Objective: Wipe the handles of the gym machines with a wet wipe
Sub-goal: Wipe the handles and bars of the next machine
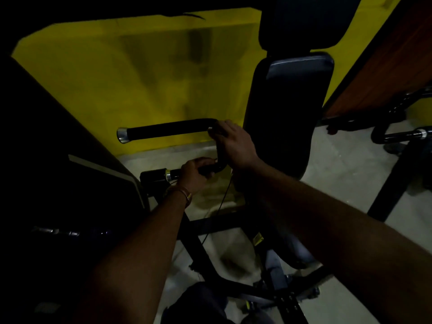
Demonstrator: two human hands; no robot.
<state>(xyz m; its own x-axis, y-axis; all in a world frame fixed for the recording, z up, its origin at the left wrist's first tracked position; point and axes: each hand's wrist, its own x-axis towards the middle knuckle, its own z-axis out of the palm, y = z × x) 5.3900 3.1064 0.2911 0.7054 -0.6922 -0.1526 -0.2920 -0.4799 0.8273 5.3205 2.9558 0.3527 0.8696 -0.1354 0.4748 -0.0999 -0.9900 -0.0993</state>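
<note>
Upper handle [167,130] set before wall [145,73], left of backrest [287,113]. Lower handle [173,174] placed below it, nearer camera. Right hand [233,143] wrapped round bend between handles; left hand [195,175] on lower handle. Seat [282,246] found below backrest. Barbell [406,134] at far right, over floor [346,160].

a yellow wall [131,73] fills the frame from nine to twelve o'clock, blotched with darker patches. at one o'clock a dark upholstered backrest pad [289,108] stands upright, with a second dark pad [304,22] above it at the top edge. a reddish-brown wooden panel [392,66] slants across two o'clock. below it, at three o'clock, a chrome-tipped bar [418,134] lies near the pale concrete floor [346,164]. a black metal frame [210,223] crosses the floor toward six o'clock, carrying a small yellow sticker [257,239].
</note>
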